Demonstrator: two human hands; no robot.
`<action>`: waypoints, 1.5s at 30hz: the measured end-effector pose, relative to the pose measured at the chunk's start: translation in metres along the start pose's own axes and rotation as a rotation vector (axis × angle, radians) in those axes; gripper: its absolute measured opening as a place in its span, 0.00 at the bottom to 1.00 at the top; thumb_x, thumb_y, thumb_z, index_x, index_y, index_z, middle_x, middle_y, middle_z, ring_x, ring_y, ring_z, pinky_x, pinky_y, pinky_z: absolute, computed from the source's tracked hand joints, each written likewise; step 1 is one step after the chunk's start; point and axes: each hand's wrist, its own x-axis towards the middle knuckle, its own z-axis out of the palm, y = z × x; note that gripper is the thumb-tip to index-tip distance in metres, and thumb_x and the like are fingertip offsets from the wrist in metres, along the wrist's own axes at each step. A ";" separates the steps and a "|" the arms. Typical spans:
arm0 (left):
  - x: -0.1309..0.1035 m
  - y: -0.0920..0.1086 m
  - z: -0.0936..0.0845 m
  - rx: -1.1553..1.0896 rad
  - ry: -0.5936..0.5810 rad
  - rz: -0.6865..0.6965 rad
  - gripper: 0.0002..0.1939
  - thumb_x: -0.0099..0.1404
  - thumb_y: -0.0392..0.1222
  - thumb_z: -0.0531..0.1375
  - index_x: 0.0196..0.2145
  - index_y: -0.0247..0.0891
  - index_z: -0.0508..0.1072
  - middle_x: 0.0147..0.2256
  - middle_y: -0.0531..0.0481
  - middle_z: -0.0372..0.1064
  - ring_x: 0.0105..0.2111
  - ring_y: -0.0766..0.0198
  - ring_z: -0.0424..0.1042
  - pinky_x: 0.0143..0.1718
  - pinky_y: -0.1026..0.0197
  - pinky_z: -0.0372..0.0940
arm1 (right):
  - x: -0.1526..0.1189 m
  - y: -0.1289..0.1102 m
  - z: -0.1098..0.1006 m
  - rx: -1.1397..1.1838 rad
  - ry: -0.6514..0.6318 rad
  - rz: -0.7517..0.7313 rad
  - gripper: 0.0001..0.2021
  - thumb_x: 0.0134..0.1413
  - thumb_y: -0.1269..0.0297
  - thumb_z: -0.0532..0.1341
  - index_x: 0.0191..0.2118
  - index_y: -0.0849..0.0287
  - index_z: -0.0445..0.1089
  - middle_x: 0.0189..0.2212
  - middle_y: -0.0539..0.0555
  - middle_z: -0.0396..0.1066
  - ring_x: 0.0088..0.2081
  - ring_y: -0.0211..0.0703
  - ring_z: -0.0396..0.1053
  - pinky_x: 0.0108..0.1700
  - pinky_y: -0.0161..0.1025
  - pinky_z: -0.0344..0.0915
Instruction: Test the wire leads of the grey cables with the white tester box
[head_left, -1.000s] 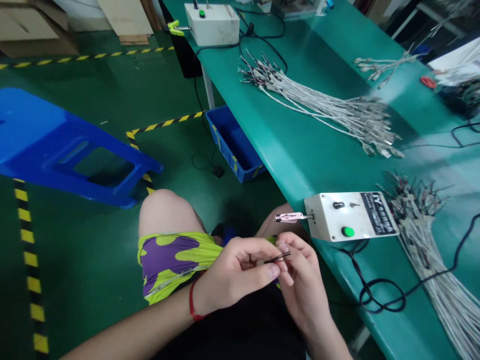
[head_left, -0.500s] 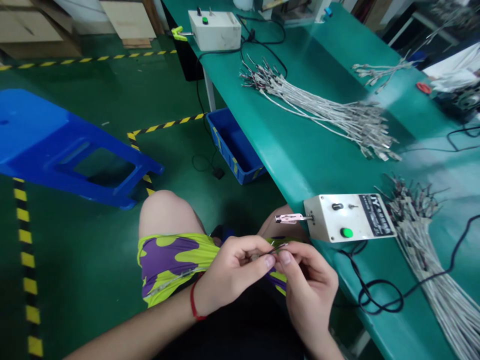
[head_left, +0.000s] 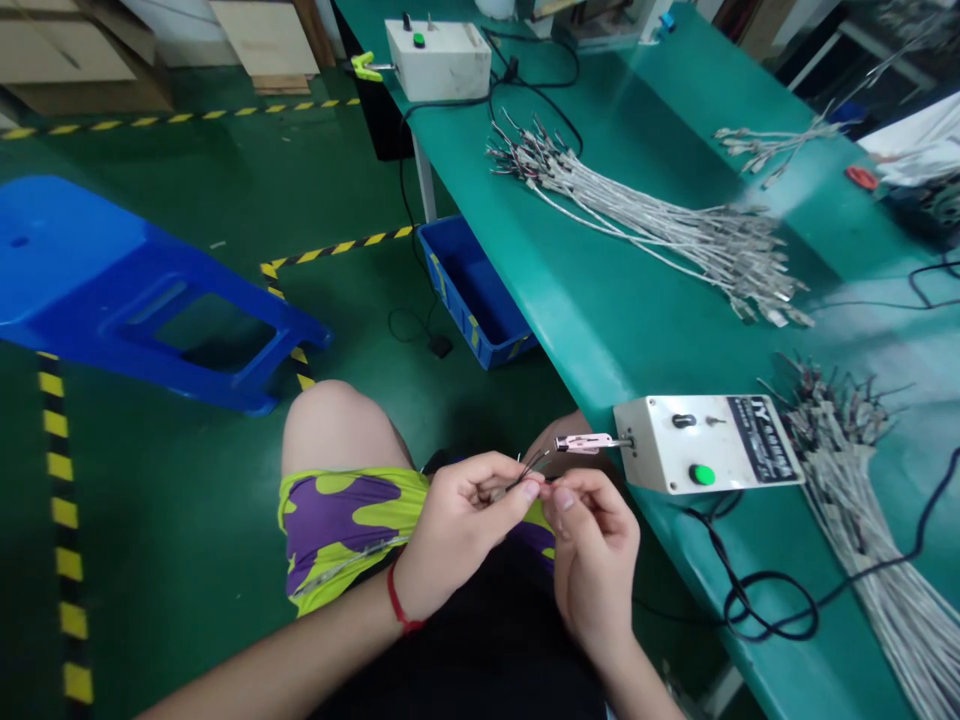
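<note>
Thin dark wires (head_left: 534, 464) stick up from between the thumb and forefinger of my left hand (head_left: 466, 530), which has a red cord at the wrist. Beside it, my right hand (head_left: 597, 548) pinches what looks like a reddish wire, its fingertips almost meeting those of the left. The rest of the wires is hidden by my fingers. Just above my hands, a pink clip (head_left: 583, 443) on a metal shaft juts from a white box (head_left: 709, 445) with a green button and a black label. My hands are apart from the clip.
Bundles of white cables, one farther back (head_left: 645, 205) and one at right (head_left: 862, 500), lie on the green table (head_left: 592, 330). A black cord (head_left: 772, 605) loops by its edge. At left stands a blue stool (head_left: 150, 290); a blue bin (head_left: 480, 300) sits below.
My right hand has shifted left and curled in, now pinching a reddish wire. The dark wires at my left fingertips point more upward. The whole view has shifted slightly.
</note>
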 end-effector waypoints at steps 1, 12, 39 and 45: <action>0.003 0.000 0.000 -0.016 0.013 -0.008 0.09 0.72 0.46 0.69 0.38 0.38 0.83 0.32 0.49 0.79 0.19 0.74 0.57 0.18 0.69 0.51 | 0.003 -0.001 0.001 0.027 0.028 0.020 0.10 0.64 0.55 0.69 0.36 0.56 0.76 0.24 0.47 0.66 0.27 0.37 0.61 0.31 0.36 0.59; 0.028 -0.005 0.007 -0.026 0.084 -0.032 0.13 0.72 0.47 0.69 0.34 0.35 0.76 0.33 0.48 0.80 0.15 0.78 0.55 0.15 0.71 0.48 | 0.028 -0.009 0.001 0.114 0.026 0.211 0.22 0.69 0.43 0.61 0.42 0.60 0.78 0.21 0.49 0.69 0.22 0.36 0.56 0.28 0.37 0.53; 0.038 -0.005 0.008 0.080 0.036 0.022 0.14 0.73 0.45 0.67 0.31 0.37 0.71 0.36 0.48 0.80 0.19 0.75 0.57 0.18 0.69 0.53 | 0.048 0.016 -0.004 0.564 0.051 0.231 0.13 0.58 0.53 0.76 0.44 0.53 0.80 0.17 0.38 0.49 0.22 0.32 0.31 0.22 0.28 0.49; 0.039 -0.007 0.011 0.072 0.060 0.053 0.12 0.73 0.44 0.67 0.32 0.37 0.74 0.37 0.48 0.81 0.21 0.74 0.59 0.20 0.68 0.54 | 0.048 0.015 -0.003 0.578 0.061 0.256 0.15 0.56 0.53 0.77 0.44 0.54 0.81 0.17 0.38 0.50 0.22 0.32 0.31 0.23 0.27 0.50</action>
